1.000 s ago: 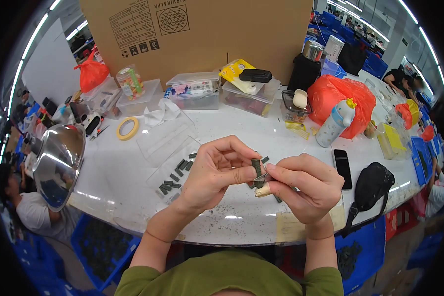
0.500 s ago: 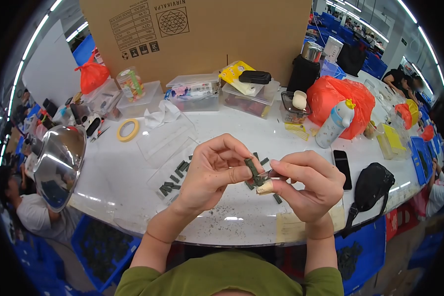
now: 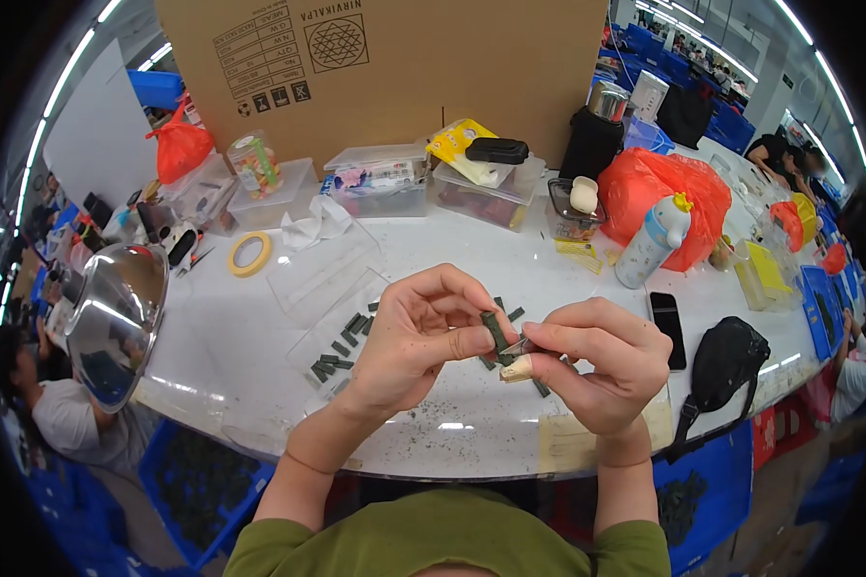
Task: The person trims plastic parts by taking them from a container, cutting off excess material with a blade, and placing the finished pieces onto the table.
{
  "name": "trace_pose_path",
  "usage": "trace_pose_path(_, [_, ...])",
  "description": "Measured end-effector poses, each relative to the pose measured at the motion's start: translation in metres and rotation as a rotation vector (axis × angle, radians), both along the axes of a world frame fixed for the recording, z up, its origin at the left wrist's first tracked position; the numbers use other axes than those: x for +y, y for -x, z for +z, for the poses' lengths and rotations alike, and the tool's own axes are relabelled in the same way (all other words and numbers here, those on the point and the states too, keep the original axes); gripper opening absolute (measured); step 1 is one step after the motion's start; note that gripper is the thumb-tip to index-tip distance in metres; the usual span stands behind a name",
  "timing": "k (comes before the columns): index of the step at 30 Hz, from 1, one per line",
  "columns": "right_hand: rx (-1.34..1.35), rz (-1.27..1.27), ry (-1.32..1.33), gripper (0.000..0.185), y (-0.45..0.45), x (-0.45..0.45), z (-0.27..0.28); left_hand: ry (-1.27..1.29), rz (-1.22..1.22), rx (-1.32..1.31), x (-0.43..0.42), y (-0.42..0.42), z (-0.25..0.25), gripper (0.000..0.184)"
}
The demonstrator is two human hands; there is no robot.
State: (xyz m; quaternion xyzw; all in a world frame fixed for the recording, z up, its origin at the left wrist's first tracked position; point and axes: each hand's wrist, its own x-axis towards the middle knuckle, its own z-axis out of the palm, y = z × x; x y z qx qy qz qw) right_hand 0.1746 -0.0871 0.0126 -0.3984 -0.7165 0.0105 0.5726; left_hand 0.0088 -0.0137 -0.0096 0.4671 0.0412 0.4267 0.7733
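My left hand (image 3: pixel 417 332) is pinching a strip (image 3: pixel 495 331), my right hand (image 3: pixel 601 356) a metal tool (image 3: pixel 518 347); the strip's long axis is slanting toward the bench's (image 3: pixel 471 452) near edge.

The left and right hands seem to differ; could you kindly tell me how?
The left hand grips a dark green piece, the right hand a thin, shiny metal tool. The left hand's thumb is bare; the right hand's thumb tip wears a pale covering. Both have bent fingers.

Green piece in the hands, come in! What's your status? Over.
Left hand pinching green piece. Right hand holding small metal tool at it. Nothing seen blocking them.
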Motion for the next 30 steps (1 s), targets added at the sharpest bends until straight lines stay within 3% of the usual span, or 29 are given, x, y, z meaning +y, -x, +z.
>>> trace_pose_path(10, [0.030, -0.071, 0.041, 0.022, -0.0015, -0.0023, 0.0032, -0.068, 0.174, 0.045, -0.0057, -0.0024, 0.0061, 0.025])
trace_pose_path(30, [0.047, 0.016, -0.026, 0.022, 0.0006, -0.0029, 0.0016, -0.169, 0.193, 0.008, -0.0074, -0.0076, 0.0037, 0.024])
